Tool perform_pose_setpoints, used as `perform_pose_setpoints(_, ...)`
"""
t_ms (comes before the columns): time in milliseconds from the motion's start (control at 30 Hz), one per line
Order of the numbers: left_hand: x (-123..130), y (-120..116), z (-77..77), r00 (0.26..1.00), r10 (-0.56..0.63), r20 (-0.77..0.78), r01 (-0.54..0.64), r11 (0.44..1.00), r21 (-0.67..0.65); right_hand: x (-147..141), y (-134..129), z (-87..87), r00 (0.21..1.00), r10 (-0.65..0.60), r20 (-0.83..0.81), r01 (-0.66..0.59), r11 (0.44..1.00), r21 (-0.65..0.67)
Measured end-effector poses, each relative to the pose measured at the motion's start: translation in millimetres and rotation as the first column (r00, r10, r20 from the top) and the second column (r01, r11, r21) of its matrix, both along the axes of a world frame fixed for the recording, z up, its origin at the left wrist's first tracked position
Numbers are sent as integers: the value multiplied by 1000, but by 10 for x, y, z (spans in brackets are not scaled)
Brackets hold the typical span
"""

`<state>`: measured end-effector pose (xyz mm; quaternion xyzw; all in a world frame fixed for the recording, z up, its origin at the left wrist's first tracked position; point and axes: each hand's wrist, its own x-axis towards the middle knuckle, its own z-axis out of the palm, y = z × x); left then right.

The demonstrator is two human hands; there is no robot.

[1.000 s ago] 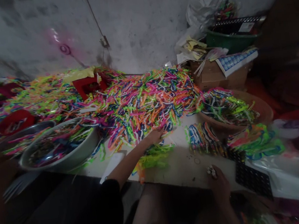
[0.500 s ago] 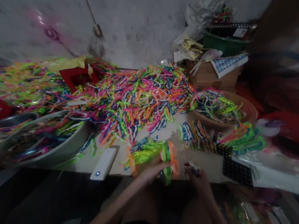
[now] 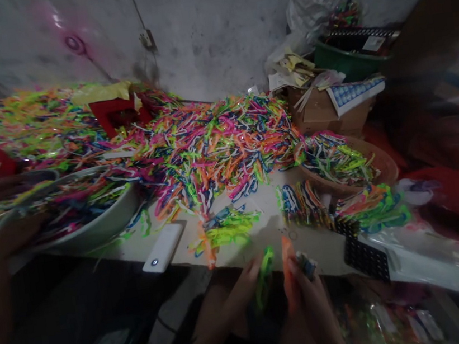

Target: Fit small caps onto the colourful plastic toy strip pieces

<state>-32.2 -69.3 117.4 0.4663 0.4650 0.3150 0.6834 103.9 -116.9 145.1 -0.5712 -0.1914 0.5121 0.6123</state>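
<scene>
Low in front of me, at the table's near edge, my left hand is closed on a bright green plastic piece. Close by on its right, my right hand grips an orange plastic piece held upright. A small white and dark bundle also sits in its fingers; what it is I cannot make out. On the table just beyond lies a loose stack of yellow-green pieces, with orange ones at its left end. A row of blue, white and orange pieces stands to the right.
A large heap of coloured pieces covers the back. Another person's hand reaches over the grey-white basin at left. A white slab-like device, a black perforated tray, an orange-brown basin and a cardboard box stand around.
My left hand has drawn back toward me from the stack with a green piece. An orange piece is now in my right hand. The other person's hands have come in over the left basins.
</scene>
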Motion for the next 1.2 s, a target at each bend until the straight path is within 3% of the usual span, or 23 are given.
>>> perform_pose_setpoints(267,152,-44,28,970,227,83,-230,973,21,-202,-81,-58,983,113,144,-116,993,15)
perform_pose_setpoints(400,175,-73,90,957,255,139,-258,966,6,-205,-123,-43,971,110,210,-133,986,100)
perform_pose_setpoints(467,134,-108,234,956,237,174,-236,971,-27,-179,-136,-44,971,130,201,-157,980,125)
perform_pose_setpoints(633,-36,-220,764,961,198,194,-183,979,-94,-80,-143,14,945,183,270,-225,965,134)
perform_pose_setpoints(700,-77,-240,861,968,182,172,-166,981,-103,-76,-147,56,916,252,313,-303,945,125)
perform_pose_setpoints(767,-98,-241,843,975,156,161,-140,984,-107,-110,-162,93,895,298,332,-355,927,125)
perform_pose_setpoints(900,-131,-233,611,978,123,169,-116,992,-53,-167,-200,151,878,302,372,-366,924,113)
perform_pose_setpoints(967,-174,-240,513,983,130,132,-135,991,27,-105,-202,198,835,346,428,-417,905,80)
perform_pose_setpoints(1033,-242,-249,483,995,101,-5,-98,973,208,22,-188,283,756,395,522,-472,881,18)
perform_pose_setpoints(1067,-282,-250,496,991,78,-105,-38,941,337,96,-178,344,708,411,575,-494,869,-13)
perform_pose_setpoints(1100,-324,-248,526,976,63,-207,47,874,484,166,-171,417,651,429,626,-519,853,-45)
perform_pose_setpoints(1133,-366,-243,568,950,57,-306,155,765,624,226,-168,499,592,447,671,-544,835,-77)
perform_pose_setpoints(1200,-441,-227,675,886,93,-454,361,477,802,296,-179,670,495,459,737,-567,814,-127)
